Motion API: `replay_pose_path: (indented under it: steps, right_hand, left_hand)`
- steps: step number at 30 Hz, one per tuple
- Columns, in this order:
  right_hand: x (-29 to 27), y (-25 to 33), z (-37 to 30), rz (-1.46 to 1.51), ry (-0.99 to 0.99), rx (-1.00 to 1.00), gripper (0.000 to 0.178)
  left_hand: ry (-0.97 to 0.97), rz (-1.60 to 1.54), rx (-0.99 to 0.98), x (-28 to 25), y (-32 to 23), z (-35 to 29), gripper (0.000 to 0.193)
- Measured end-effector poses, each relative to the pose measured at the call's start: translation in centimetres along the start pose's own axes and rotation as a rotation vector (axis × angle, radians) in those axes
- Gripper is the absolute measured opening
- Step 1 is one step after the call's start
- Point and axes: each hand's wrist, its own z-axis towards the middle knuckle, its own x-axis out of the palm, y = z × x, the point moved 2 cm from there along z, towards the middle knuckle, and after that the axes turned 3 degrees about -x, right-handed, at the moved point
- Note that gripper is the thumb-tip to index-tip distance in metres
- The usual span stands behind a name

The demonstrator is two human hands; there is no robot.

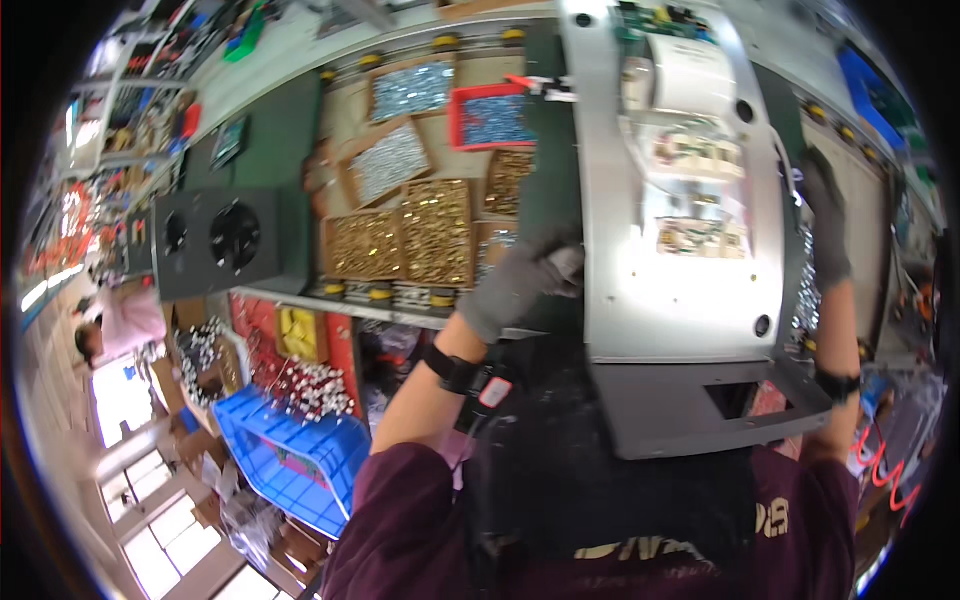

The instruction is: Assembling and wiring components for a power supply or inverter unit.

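Note:
A large silver metal housing (640,310) stands in front of me, with a grey flanged panel (700,420) at its near end. It carries circuit boards, connectors and a white paper-like roll (690,75). My left hand (530,280), in a grey glove, is closed at the left edge of the housing, its fingers partly hidden. Along the right side is my gloved right hand (826,225), closed at the edge; its fingers are blurred and partly hidden. A white cable (785,165) runs along that edge.
Left of the housing lie cardboard trays of brass-coloured (436,230) and silver screws (390,163), and a red tray (490,118). A dark panel with round openings (217,240) stands farther left. Below are a blue crate (290,450) and a yellow box (300,333). Another person (130,320) is far left.

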Motion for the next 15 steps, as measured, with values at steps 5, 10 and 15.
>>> replay_pose_path:
  steps: [5,10,15]
  right_hand:
    - [-4.0,-2.8,-7.6,0.227,-0.197,0.260,0.043]
    - [-3.9,-5.2,-16.7,0.180,-0.370,0.593,0.040]
    - [0.7,-6.2,-25.0,-0.551,-0.081,0.106,0.026]
  left_hand:
    - [-0.668,0.966,-0.197,-15.0,4.5,-3.1,0.030]
    - [-0.793,1.462,-0.616,-30.8,8.5,-5.8,0.047]
    - [-0.592,1.198,-0.386,-35.3,11.9,-4.2,0.039]
